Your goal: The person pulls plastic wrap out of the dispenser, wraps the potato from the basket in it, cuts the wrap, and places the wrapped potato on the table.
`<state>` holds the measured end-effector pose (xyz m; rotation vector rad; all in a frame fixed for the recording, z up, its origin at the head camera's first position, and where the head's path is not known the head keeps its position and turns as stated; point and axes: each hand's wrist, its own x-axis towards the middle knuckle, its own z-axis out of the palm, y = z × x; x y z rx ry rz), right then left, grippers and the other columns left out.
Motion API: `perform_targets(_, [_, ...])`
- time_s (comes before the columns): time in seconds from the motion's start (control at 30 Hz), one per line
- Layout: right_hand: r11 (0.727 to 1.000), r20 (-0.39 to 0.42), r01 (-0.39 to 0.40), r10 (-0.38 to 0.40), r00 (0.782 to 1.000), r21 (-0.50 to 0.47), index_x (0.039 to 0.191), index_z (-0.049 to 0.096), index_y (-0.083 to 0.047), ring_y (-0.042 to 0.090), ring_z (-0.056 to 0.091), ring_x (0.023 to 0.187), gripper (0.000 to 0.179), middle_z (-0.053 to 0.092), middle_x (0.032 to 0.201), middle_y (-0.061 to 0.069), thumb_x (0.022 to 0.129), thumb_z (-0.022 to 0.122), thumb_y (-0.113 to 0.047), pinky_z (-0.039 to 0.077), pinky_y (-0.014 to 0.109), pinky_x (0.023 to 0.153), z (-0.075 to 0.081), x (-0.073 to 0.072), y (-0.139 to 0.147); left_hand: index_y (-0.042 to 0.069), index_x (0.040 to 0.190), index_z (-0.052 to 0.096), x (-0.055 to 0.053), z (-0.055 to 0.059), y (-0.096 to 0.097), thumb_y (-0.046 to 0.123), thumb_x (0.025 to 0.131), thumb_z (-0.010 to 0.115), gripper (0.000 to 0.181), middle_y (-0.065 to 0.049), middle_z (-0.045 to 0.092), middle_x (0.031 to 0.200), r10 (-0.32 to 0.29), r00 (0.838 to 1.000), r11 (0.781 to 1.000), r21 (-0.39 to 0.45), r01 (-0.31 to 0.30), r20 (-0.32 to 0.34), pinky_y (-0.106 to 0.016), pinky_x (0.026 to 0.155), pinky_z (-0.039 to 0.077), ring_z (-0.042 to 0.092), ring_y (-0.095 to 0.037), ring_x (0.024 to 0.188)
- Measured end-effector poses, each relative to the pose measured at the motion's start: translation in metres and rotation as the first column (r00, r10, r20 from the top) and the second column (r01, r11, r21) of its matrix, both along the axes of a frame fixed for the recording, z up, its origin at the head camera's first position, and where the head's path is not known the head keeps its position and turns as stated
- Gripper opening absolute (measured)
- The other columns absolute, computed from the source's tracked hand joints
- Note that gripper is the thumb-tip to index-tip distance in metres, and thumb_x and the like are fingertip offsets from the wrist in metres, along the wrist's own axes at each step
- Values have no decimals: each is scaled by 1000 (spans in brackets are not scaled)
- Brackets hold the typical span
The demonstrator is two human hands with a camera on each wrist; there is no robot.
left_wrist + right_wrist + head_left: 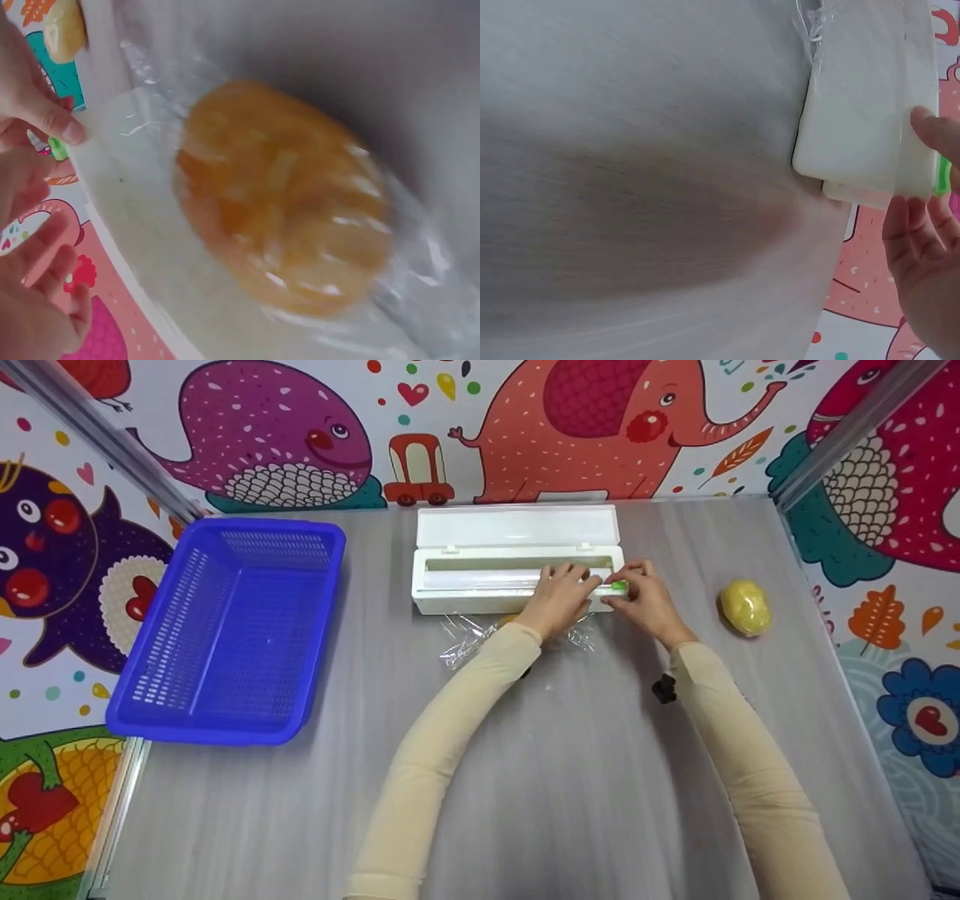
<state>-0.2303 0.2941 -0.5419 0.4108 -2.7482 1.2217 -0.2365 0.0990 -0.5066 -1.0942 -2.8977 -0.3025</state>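
A white cling film dispenser (517,604) stands at the back of the table with its lid raised and a film roll (480,578) inside. My left hand (562,598) rests over its front edge, fingers loosely bent. At the right end, my right hand (651,601) pinches the green slide cutter (619,586), thumb against the front face in the right wrist view. Clear film (463,639) hangs down the dispenser's front. Against that film, a rounded orange-brown item (281,199) fills the left wrist view; from above, my left hand and arm mostly cover it.
A blue perforated basket (319,660) stands to the left. On the right lies a rounded yellow item (745,607) with a shiny wrapping. Printed wall panels (442,420) border the table's back and sides.
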Motion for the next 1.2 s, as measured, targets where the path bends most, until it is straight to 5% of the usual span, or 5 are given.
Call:
perform_targets(0.2, [999, 36, -51, 51, 998, -3, 103, 66, 8, 23, 47, 75, 26, 47, 109, 18, 80, 76, 1, 37, 27, 66, 1, -7, 1, 16, 119, 64, -12, 2, 24, 29, 95, 60, 28, 0, 60, 120, 78, 997, 997, -14, -78, 28, -34, 86, 40, 51, -20, 111])
perform_targets(0.6, [982, 207, -171, 151, 967, 81, 101, 64, 10, 29, 50, 82, 28, 51, 95, 18, 76, 74, 7, 40, 38, 71, 15, -23, 3, 18, 103, 73, -19, 0, 52, 27, 91, 65, 17, 2, 66, 107, 186, 982, 981, -71, -183, 32, -36, 85, 40, 56, -17, 102])
perform_targets(0.87, [973, 180, -208, 189, 965, 97, 91, 64, 7, 26, 48, 74, 21, 49, 83, 15, 76, 78, 2, 38, 32, 64, 18, -26, 10, 17, 98, 72, -24, -3, 52, 19, 88, 66, 12, 2, 67, 104, 149, 988, 989, -26, -147, 50, -36, 83, 40, 57, -18, 101])
perform_targets(1.2, [977, 134, -200, 189, 973, 78, 89, 66, 6, 23, 46, 73, 21, 48, 81, 13, 75, 80, -1, 36, 32, 63, 16, -24, 16, 13, 118, 65, -28, 3, 51, 29, 86, 72, 37, 0, 63, 115, 17, 998, 992, -125, -9, 58, -34, 91, 38, 52, -18, 110])
